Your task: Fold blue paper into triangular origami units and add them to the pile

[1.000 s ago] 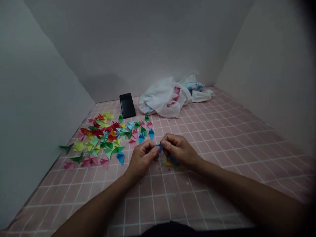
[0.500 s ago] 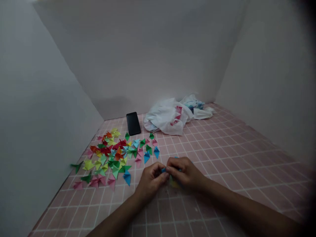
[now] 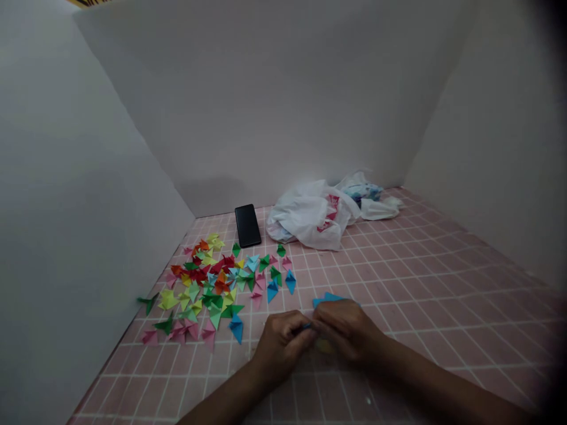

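Close together over the tiled surface, my left hand and my right hand pinch a small piece of blue origami paper between their fingertips. Only a sliver of it shows, so its folded shape is hidden. Just beyond my right knuckles lies more blue paper, partly covered by the hand. Something pale yellow, dim and blurred, shows below the right fingers. Left of my hands spread many folded paper cranes in red, orange, yellow, green, pink and blue, the nearest being a blue crane.
A black phone lies behind the cranes. Crumpled white plastic bags with red print sit near the back wall, and another bag lies to their right. Pale walls enclose the pink tiled surface at the left, back and right.
The view has shifted slightly, so everything sits a bit lower and further right. My hands remain together on the blue paper, turned a little; more blue paper shows beyond the right hand.
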Tool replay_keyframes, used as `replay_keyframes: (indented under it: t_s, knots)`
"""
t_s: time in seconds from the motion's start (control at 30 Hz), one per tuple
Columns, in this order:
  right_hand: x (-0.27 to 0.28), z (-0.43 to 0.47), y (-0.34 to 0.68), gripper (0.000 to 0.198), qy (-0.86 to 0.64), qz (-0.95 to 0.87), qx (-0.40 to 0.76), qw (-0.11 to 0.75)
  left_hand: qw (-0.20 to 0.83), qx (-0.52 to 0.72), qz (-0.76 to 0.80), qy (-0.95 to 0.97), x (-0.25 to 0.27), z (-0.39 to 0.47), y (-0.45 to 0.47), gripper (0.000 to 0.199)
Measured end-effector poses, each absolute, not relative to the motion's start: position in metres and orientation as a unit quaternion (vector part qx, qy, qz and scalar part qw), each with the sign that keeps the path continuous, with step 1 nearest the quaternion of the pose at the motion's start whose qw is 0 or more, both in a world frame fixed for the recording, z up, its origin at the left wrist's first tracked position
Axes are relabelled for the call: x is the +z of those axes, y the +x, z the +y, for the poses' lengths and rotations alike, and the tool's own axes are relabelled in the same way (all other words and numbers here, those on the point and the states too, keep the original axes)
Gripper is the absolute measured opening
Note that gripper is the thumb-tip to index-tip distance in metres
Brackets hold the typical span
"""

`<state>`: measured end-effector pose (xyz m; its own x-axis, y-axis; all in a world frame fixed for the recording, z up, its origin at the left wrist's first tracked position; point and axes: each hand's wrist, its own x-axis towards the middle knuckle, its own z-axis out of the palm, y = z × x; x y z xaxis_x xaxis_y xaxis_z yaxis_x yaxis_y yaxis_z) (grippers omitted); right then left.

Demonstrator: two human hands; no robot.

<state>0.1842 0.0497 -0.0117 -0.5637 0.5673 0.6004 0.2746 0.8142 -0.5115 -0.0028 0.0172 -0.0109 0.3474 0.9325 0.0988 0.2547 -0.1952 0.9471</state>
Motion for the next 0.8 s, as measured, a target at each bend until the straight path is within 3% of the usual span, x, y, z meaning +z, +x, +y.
replay_keyframes:
  t_s: [0.33, 0.63, 0.8]
  knots:
    - [-0.008, 0.049, 0.183, 0.022, -0.243, -0.818, 0.304, 0.423, 0.390, 0.380, 0.419, 0.726, -0.010, 0.012, -0.005, 0.035]
    - [-0.004, 0.043, 0.179, 0.024, -0.305, -0.772, 0.347, 0.436, 0.291, 0.411, 0.424, 0.753, -0.003, 0.007, 0.001, 0.035]
    - [-0.001, 0.046, 0.180, 0.031, -0.301, -0.764, 0.384, 0.423, 0.307, 0.393, 0.428, 0.754, 0.006, 0.008, 0.002, 0.036]
